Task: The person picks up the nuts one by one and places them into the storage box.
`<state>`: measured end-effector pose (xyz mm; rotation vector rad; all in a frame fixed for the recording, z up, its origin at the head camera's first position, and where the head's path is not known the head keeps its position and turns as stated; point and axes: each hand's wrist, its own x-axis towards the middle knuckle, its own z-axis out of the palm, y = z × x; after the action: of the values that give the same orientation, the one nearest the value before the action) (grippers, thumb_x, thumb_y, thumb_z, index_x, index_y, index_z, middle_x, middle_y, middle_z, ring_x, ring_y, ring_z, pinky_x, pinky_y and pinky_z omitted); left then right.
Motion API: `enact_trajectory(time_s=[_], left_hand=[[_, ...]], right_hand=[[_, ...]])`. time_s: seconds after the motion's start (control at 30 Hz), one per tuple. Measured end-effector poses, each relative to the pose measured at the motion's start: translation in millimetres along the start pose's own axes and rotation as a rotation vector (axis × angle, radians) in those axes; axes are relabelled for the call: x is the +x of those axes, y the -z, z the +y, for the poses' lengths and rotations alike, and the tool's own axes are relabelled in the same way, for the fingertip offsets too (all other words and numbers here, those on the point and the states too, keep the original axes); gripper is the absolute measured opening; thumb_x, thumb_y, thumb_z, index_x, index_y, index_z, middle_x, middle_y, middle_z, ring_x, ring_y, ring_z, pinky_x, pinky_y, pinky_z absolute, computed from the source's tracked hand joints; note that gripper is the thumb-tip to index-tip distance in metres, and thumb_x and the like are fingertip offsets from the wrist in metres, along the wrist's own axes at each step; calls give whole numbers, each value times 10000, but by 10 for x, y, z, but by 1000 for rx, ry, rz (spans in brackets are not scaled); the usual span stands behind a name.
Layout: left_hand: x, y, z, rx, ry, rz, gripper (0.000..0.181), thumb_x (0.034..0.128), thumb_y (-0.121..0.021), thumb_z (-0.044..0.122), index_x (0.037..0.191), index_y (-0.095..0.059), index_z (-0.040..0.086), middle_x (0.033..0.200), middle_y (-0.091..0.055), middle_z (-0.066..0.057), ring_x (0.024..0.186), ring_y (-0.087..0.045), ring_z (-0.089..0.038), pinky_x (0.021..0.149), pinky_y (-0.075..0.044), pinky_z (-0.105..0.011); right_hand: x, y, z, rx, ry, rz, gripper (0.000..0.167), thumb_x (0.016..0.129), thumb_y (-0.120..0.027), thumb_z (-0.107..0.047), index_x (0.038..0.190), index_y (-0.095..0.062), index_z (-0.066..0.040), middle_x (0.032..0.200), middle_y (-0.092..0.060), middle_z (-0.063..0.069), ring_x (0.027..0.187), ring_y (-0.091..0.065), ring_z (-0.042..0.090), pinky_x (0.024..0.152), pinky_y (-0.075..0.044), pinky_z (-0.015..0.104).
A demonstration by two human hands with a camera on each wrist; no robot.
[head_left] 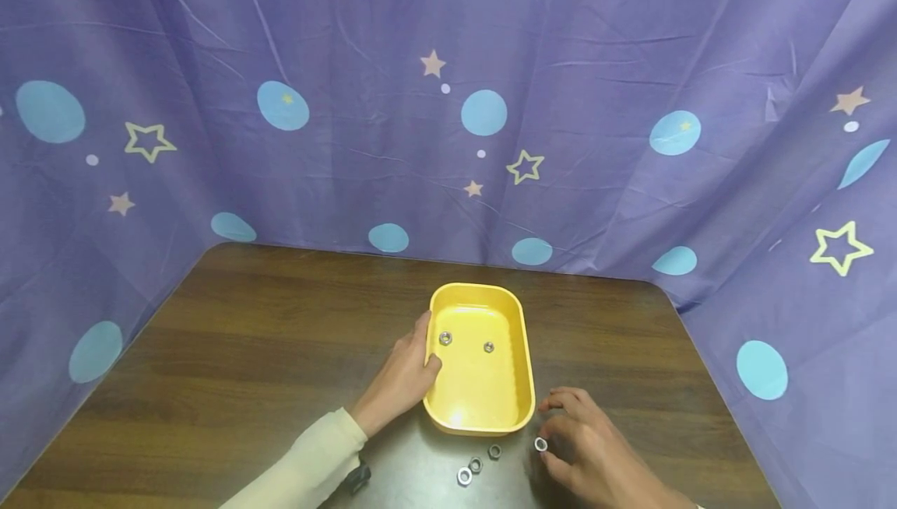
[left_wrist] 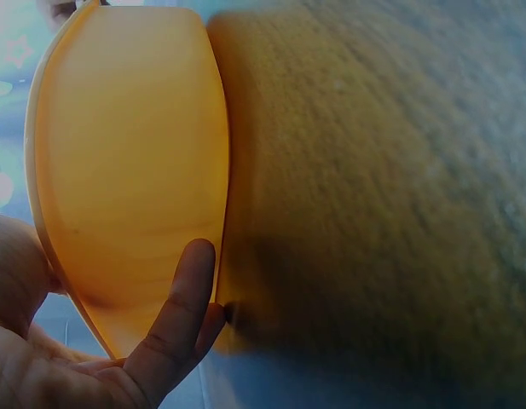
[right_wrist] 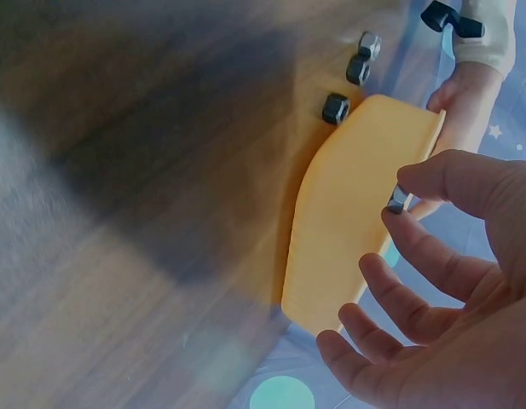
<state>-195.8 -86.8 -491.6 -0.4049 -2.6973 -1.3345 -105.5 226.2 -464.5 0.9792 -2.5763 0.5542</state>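
A person at a brown wooden table [head_left: 280, 322] tends a yellow tray [head_left: 483, 392], seen from where I stand in a space hung with a purple curtain [head_left: 392, 143]. The left hand [head_left: 401, 373] grips the tray's left side, thumb over the rim and fingers against the outer wall. Just right of the tray's near end, the right hand [head_left: 596, 447] pinches a small metal nut [head_left: 540, 444] between thumb and forefinger, the other fingers loosely bent and touching nothing.

By my count, the work stands partway along. Two nuts are inside the tray: a left nut [head_left: 445, 338] near the left wall and a middle nut [head_left: 488, 347] farther right, well apart from it.

Four remain outside, the pinched one among them. The other three lie on the wood past the tray's near end, in a slanting row: a far nut [head_left: 494, 452] closest to the tray, a center nut [head_left: 476, 465] to its left and nearer, and a near nut [head_left: 464, 476] just beside that. Whether those last two touch, I cannot tell.
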Motion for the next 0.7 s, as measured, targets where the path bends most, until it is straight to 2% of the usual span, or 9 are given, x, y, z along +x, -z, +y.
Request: enact_trajectory(time_s=[0.23,0.5,0.7], left_hand=[[-3,2,-2,-15,8,-4,753,954,-620,-58,1648,-331,-96,1481,-611,-350,1232,-695,-380,993,-611,-522],[-9,-2,2,-7,6,2,742,959,-616,-52,1643,-334,-102,1491,-601,-354,1284,-670,-408,1046,-582,-547],[-16,0,6,-5,9,4,742,959,-616,-45,1642,-333,-105,1477,-610,-354,1279,-672,-408,1044,-582,-549]], right_hand=[[85,87,13,33,-99,-66,273,777,-959,-115,864,-765,-286,1280,-687,-34,1217,-610,229,910,-623,432],[220,108,55,20,-49,-33,283,745,-968,-80,846,-766,-252,1234,-701,-15,1191,-628,236,906,-629,434],[337,127,61,50,-103,-99,249,794,-937,-74,859,-766,-243,1250,-704,-12,1214,-625,224,942,-626,450]])
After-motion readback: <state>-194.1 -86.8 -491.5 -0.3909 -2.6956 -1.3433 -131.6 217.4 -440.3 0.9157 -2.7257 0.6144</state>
